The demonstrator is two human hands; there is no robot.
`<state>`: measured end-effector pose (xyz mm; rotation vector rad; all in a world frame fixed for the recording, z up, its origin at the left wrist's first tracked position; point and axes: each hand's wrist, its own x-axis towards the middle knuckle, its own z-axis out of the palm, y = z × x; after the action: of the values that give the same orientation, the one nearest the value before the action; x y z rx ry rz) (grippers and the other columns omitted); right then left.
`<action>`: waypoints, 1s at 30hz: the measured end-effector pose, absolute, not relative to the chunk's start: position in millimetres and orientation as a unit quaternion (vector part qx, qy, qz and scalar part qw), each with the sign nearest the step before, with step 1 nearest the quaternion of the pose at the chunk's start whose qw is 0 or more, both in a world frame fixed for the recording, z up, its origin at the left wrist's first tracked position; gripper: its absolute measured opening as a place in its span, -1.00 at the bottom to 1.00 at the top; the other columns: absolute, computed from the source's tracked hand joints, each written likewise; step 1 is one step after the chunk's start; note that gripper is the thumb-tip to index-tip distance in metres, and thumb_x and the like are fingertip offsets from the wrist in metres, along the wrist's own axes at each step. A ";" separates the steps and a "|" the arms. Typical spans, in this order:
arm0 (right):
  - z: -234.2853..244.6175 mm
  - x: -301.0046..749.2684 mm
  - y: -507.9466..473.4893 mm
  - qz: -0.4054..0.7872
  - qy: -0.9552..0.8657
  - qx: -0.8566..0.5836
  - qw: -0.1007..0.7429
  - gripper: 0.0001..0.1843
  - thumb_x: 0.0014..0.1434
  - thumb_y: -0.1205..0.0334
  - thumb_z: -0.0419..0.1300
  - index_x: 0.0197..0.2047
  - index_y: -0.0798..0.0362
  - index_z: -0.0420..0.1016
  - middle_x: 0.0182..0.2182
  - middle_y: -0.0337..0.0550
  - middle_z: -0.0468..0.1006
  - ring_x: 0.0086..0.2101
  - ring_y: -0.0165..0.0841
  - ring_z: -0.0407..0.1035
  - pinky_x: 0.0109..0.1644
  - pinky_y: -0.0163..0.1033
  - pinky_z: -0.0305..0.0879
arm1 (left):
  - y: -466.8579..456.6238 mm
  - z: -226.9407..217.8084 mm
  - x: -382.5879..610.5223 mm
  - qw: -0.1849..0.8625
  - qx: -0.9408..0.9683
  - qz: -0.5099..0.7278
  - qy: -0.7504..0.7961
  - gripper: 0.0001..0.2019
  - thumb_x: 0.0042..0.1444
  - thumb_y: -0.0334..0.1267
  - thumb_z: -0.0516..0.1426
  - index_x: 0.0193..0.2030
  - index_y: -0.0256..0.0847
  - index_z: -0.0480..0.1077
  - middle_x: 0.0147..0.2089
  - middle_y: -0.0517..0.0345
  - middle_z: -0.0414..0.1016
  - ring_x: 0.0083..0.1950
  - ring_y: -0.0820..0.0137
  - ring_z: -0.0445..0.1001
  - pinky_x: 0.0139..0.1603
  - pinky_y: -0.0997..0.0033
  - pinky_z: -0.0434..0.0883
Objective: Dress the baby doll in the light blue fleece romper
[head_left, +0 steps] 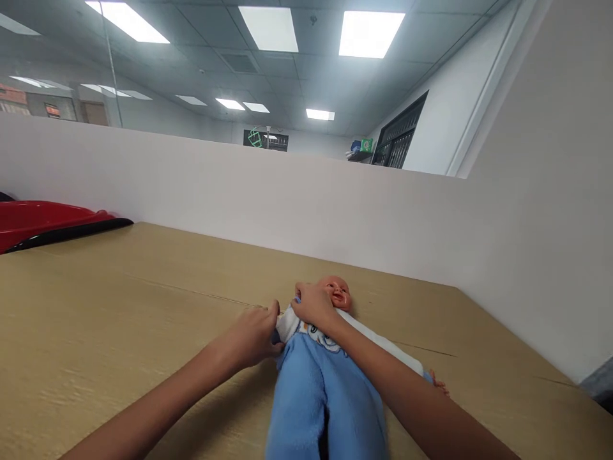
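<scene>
At the neck of the doll (336, 292): right hand (313, 305) closed, pinching white collar cloth just under the chin.
Beside the doll's shoulder: left hand (253, 335) closed, gripping the edge of the same garment.
Doll: face up on the desk (119, 319), head away from the person.
Done, by the look: blue suit (325, 390) covers legs and trunk; white sleeve (383, 345) is on one arm.
Left, by the look: neck opening bunched, not lying flat.
Desk: brown, cardboard-like, seams running past the doll.
Far left of the doll: red object (43, 220) with a black edge.
Behind the doll: white partition (239, 191); above it, ceiling lights (272, 29).
</scene>
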<state>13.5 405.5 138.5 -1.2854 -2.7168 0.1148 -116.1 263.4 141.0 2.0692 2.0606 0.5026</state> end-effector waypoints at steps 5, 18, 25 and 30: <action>146.2 25.5 415.3 -0.003 -0.879 -0.473 0.066 -0.71 0.30 0.33 0.14 0.03 0.11 0.59 -0.07 0.23 0.70 -0.05 -0.03 0.59 -0.10 -0.11 0.36 | 270.5 145.3 -138.5 0.044 0.697 0.088 0.710 -0.72 -0.16 -0.26 0.28 -0.21 -0.11 0.54 -0.18 -0.16 0.69 -0.09 -0.15 0.62 -0.18 0.15 0.36; 155.8 70.2 422.8 0.014 -0.867 -0.491 0.081 -0.68 0.36 0.11 0.17 -0.06 0.17 0.63 -0.04 0.27 0.67 -0.01 -0.03 0.54 -0.02 -0.10 0.38 | 299.8 130.7 -171.5 0.078 0.649 0.101 0.750 -0.72 -0.11 -0.13 0.20 -0.23 -0.14 0.50 -0.38 -0.06 0.66 -0.23 -0.06 0.62 -0.31 0.23 0.31; 155.3 114.4 417.7 0.185 -0.906 -0.378 0.044 -0.55 0.33 -0.18 0.19 -0.25 0.03 0.65 -0.36 -0.16 0.64 -0.31 -0.24 0.48 -0.25 -0.24 0.34 | 307.0 114.1 -184.7 0.083 0.649 0.082 0.752 -0.66 -0.12 -0.17 0.18 -0.16 -0.18 0.54 -0.38 -0.10 0.68 -0.23 -0.06 0.63 -0.35 0.24 0.29; 148.2 179.7 398.6 0.341 -0.883 -0.318 0.050 -0.55 0.26 -0.26 0.22 -0.18 -0.03 0.61 -0.28 -0.17 0.62 -0.24 -0.18 0.45 -0.14 -0.16 0.40 | 309.3 107.8 -188.1 0.086 0.653 0.067 0.749 -0.60 -0.06 -0.11 0.17 -0.07 -0.21 0.54 -0.29 -0.14 0.69 -0.20 -0.05 0.63 -0.30 0.22 0.36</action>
<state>179.7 398.6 148.2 -0.9682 -2.6891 1.0387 -188.1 309.3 107.8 1.9466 2.2336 0.1995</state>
